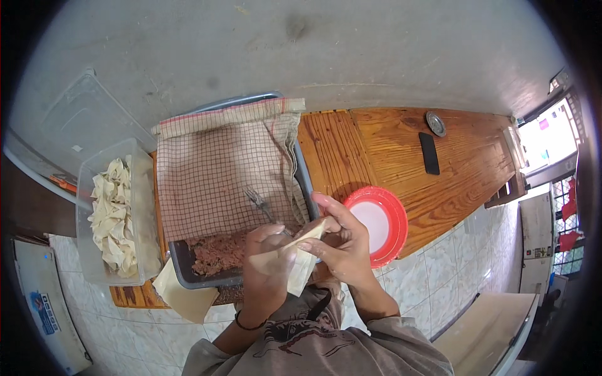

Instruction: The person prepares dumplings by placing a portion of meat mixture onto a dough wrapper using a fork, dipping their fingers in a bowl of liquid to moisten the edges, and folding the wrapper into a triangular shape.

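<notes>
Both my hands hold one pale dough wrapper (pixel 301 277) above the front right corner of a grey tray (pixel 310 199). My left hand (pixel 265 277) grips its left side, blurred in part. The fingers of my right hand (pixel 345 249) pinch its upper right edge, with the index finger raised. Whether filling lies inside the wrapper cannot be seen. Ground meat filling (pixel 216 254) shows at the tray's front, partly behind my left hand. A checked cloth (pixel 211 174) covers the rest of the tray. On the cloth lies a metal fork (pixel 258 202), its handle running toward my hands.
Left of the tray, a clear plastic container (pixel 146 254) holds several folded dumplings (pixel 113 216). Flat wrappers (pixel 183 291) overhang the table's front edge. A red bowl (pixel 399 221) of whitish liquid stands close to my right hand. Farther right on the wooden table (pixel 329 145) are a dark phone (pixel 429 152) and a small metal dish (pixel 435 123).
</notes>
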A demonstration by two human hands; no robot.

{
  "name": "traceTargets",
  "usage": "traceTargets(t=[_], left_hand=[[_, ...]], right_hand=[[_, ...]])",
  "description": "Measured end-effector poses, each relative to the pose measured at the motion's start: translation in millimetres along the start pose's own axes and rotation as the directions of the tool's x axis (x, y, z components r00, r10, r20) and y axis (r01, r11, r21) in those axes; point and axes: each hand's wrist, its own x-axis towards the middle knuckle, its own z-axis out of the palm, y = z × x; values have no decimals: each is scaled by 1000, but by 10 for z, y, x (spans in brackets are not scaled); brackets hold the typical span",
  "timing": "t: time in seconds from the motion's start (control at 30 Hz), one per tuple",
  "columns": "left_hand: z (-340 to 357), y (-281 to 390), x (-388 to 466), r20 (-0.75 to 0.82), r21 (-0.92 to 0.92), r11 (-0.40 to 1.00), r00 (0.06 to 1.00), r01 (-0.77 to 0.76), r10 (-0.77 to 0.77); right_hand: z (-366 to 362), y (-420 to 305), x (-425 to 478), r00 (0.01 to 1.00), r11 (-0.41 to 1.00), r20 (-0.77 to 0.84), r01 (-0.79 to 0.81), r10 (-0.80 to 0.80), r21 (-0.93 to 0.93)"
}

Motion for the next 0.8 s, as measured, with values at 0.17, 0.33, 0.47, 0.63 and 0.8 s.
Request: traceTargets(t=[0.17, 0.33, 0.47, 0.63, 0.8], left_hand=[[-276, 1, 133, 439, 469, 600, 760, -648, 479], [-270, 14, 121, 188, 521, 649, 817, -554, 546], [-393, 142, 146, 178, 253, 841, 877, -479, 446], [-604, 191, -141, 338, 753, 483, 892, -448, 300], [-1516, 931, -584, 59, 839, 538, 969, 81, -238]], right_hand=[[-56, 10, 1, 995, 997, -93, -13, 21, 77], [121, -254, 137, 606, 363, 534, 789, -590, -495], [247, -425, 195, 460, 340, 654, 887, -601, -312], [297, -119, 70, 795, 667, 510, 577, -327, -472], [648, 12, 137, 783, 796, 614, 433, -100, -423]])
